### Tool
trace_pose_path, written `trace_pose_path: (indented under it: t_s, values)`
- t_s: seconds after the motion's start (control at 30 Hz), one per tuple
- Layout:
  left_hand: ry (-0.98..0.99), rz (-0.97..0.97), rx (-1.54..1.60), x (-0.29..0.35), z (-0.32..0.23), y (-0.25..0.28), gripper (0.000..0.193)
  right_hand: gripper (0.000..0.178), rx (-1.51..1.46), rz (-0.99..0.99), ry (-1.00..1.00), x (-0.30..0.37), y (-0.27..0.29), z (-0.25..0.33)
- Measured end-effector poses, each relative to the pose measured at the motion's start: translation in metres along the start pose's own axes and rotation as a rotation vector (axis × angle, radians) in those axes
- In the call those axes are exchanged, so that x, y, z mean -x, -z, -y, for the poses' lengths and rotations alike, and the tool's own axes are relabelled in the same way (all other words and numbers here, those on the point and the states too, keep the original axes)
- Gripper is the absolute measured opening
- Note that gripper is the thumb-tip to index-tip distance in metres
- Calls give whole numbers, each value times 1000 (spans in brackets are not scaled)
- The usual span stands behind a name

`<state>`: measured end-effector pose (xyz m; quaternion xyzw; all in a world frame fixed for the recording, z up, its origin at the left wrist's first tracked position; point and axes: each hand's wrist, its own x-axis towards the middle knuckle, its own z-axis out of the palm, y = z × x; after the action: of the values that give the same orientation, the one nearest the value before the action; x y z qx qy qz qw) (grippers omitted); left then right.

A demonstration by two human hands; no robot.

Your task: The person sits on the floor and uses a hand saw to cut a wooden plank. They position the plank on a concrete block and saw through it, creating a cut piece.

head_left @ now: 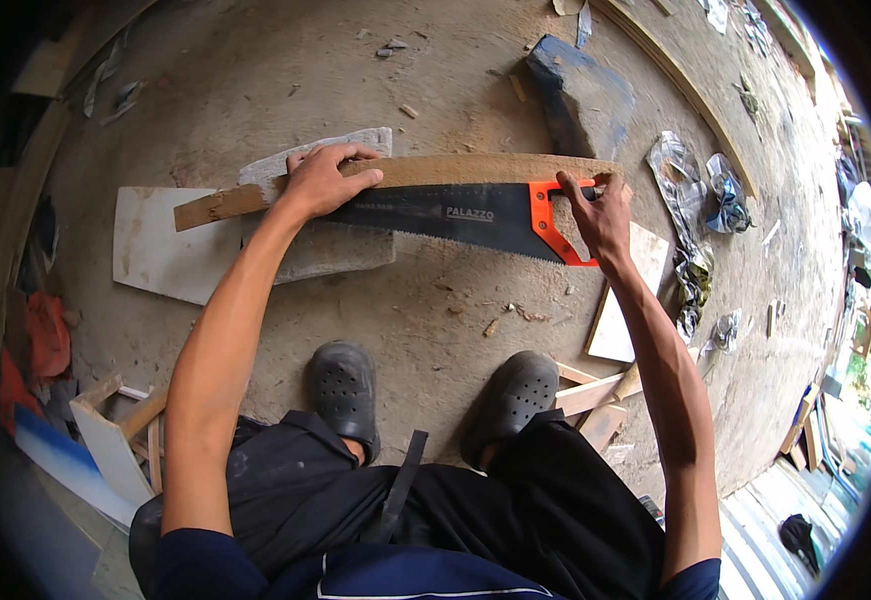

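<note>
Saw [445, 214] stretches between left hand [321, 183] and right hand [604, 215].

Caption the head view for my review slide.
Left hand and right hand hold a wooden strip with an orange-handled handsaw alongside it, over a littered floor.

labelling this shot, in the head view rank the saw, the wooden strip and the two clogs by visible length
1. Wooden strip
2. Saw
3. Left clog and right clog: they look about alike, so unranked
</note>
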<state>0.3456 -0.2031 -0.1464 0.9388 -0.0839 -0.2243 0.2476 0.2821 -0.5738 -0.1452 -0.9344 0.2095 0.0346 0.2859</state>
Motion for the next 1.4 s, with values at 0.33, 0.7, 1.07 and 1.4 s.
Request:
trace_pose_path:
  t_s: [0.33,0.7,1.07,1.4]
  values:
    - [-63,15,65,-1,-14,-10,41,79,-68,49,39,1,-2,-7]
    - [-113,-2,71,-8,-37,-23,49,62,-81,-44,69,-2,-13,-19]
    - [-50,75,221,-16,-35,-22,51,61,-162,-34,102,-3,-16,-22]
    - [-57,38,223,-18,-32,-27,50,62,-182,-4,52,0,-9,-10]
